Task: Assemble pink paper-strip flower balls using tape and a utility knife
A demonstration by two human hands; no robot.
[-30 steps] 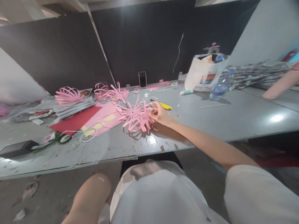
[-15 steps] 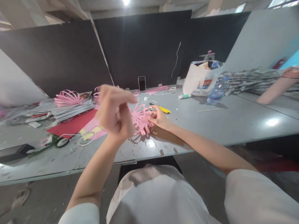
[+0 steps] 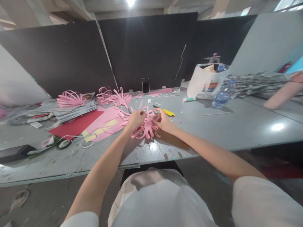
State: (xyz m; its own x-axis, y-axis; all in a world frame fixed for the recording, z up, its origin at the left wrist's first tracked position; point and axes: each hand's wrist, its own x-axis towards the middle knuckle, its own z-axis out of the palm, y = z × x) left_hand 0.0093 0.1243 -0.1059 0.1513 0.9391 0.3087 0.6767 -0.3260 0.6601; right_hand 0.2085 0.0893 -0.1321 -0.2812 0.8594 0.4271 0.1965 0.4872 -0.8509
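Note:
A pink paper-strip flower [image 3: 148, 130] with many looped strips sits on the grey table in front of me. My left hand [image 3: 137, 119] is at its left side, thumb and fingers pinched together at a strip. On the right side of the flower, my right hand [image 3: 163, 120] grips the pink loops between thumb and curled fingers. Just behind the right hand lies a yellow utility knife [image 3: 168, 112], partly covered by the fingers. More pink strips [image 3: 124, 114] spread out to the left of my left hand.
Left of the hands lie pink paper [image 3: 111, 118], a red sheet [image 3: 77, 126], scissors [image 3: 62, 143] and a newspaper stack [image 3: 73, 112] bearing a pink paper-strip ball [image 3: 71, 99]. A phone [image 3: 145, 85] leans at the back. A water bottle [image 3: 222, 96] and white bag [image 3: 203, 82] stand right.
My left hand has come down and away from the camera, from above the table to the flower's left side. My right hand stays at the flower's right side.

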